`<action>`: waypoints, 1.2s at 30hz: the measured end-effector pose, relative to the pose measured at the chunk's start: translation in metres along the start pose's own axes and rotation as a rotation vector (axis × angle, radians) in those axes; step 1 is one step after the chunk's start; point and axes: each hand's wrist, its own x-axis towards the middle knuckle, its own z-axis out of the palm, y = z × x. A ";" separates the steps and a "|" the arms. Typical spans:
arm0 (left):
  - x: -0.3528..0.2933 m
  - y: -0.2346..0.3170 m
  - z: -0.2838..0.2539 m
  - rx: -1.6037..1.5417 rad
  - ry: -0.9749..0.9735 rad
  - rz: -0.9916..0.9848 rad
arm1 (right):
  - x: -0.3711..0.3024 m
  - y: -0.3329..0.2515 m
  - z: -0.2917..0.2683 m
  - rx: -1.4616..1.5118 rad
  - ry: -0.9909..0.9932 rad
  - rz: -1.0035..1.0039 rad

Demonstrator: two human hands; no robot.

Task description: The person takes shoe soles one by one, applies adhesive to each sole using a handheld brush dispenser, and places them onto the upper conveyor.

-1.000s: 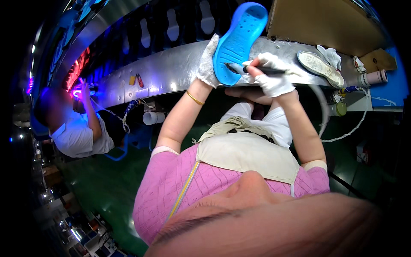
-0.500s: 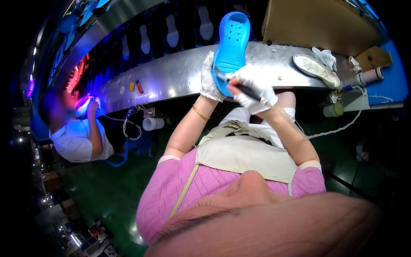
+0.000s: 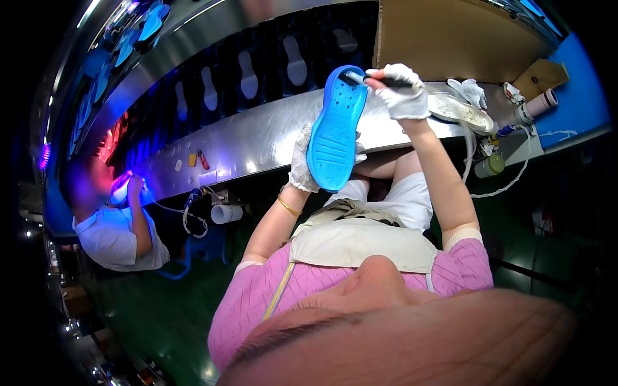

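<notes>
A blue shoe sole (image 3: pixel 336 132) rests tilted in my gloved left hand (image 3: pixel 301 157), its hollow inner side with several small holes facing up. My left fingers wrap round it from beneath and show at its right edge. In my gloved right hand (image 3: pixel 402 93), with bare fingertips, is a slim brush (image 3: pixel 355 78) with a dark handle and pale tip. That tip lies at the inner rim of the sole's far end. A white sole (image 3: pixel 460 112) lies on the metal bench just right of my right hand.
The metal bench (image 3: pixel 257 141) curves across in front of me. Behind it stand dark racks with several pale soles (image 3: pixel 248 74). A cardboard sheet (image 3: pixel 463 38) rises at the back right. Pale tubing (image 3: pixel 508 191) hangs beside my right arm. A co-worker (image 3: pixel 119 222) sits at the left.
My right hand and the brush have moved from the sole's near part up to its far end. The sole has come lower and closer to me. The view has shifted slightly.
</notes>
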 end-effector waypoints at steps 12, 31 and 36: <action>-0.001 0.012 -0.027 0.027 0.033 0.042 | -0.064 -0.063 0.005 0.349 -0.301 0.734; 0.001 0.033 0.000 0.094 0.119 0.145 | -0.008 -0.070 0.005 -0.462 -0.704 -0.405; 0.009 0.056 0.018 0.347 0.140 0.208 | -0.023 -0.097 -0.004 -0.342 -0.834 -0.224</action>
